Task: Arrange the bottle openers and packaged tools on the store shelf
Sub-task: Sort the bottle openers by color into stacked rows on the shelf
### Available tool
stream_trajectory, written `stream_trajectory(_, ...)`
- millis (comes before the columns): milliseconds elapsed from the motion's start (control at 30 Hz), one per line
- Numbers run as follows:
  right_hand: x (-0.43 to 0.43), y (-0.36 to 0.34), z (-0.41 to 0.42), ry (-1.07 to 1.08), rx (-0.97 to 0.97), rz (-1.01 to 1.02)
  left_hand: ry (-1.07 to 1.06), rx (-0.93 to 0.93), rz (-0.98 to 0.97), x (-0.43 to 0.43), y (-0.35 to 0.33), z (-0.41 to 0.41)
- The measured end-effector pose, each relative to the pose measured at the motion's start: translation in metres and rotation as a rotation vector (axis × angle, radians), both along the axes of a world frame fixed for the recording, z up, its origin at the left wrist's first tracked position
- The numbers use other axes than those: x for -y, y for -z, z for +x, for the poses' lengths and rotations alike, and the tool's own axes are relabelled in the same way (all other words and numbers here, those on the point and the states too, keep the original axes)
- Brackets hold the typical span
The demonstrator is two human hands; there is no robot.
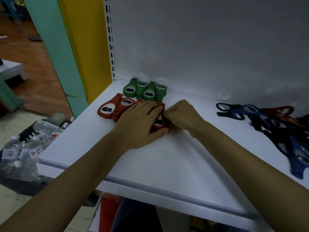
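Note:
Green bottle openers (145, 91) stand in a tidy row of stacks against the shelf's back panel. In front of them lie red bottle openers (110, 108) in stacks. My left hand (142, 122) lies over a red opener stack (158, 123), fingers straight across its top and thumb along its near edge. My right hand (181, 115) has curled fingers that pinch the right side of the same red stack. A loose heap of blue, black and red openers (274, 126) lies at the shelf's right.
The white shelf (150, 164) has a raised front lip and a white back panel with a slotted upright at the left. Packs of water bottles (25, 144) sit on the floor to the left. Lower shelf goods show below.

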State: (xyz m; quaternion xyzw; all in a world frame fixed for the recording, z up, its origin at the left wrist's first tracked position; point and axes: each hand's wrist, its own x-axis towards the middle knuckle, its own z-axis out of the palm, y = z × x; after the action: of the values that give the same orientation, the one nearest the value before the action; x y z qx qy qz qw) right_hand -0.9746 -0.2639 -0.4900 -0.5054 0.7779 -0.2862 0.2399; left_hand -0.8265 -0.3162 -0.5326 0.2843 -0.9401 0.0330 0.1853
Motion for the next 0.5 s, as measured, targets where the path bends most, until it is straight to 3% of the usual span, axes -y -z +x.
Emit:
stream_trajectory(133, -0.006, 0.000, 0.000, -0.037, -0.246, -0.042, 0.007, -0.016, 0.001, 0.000, 0.000, 0.000)
stream_trajectory(433, -0.013, 0.003, -0.011, -0.077, -0.145, -0.079, -0.007, 0.060, -0.068, -0.001, -0.007, 0.000)
stream_trajectory(500, -0.018, -0.001, -0.019, -0.064, -0.195, -0.085, -0.007, 0.099, -0.100, -0.002, -0.013, -0.001)
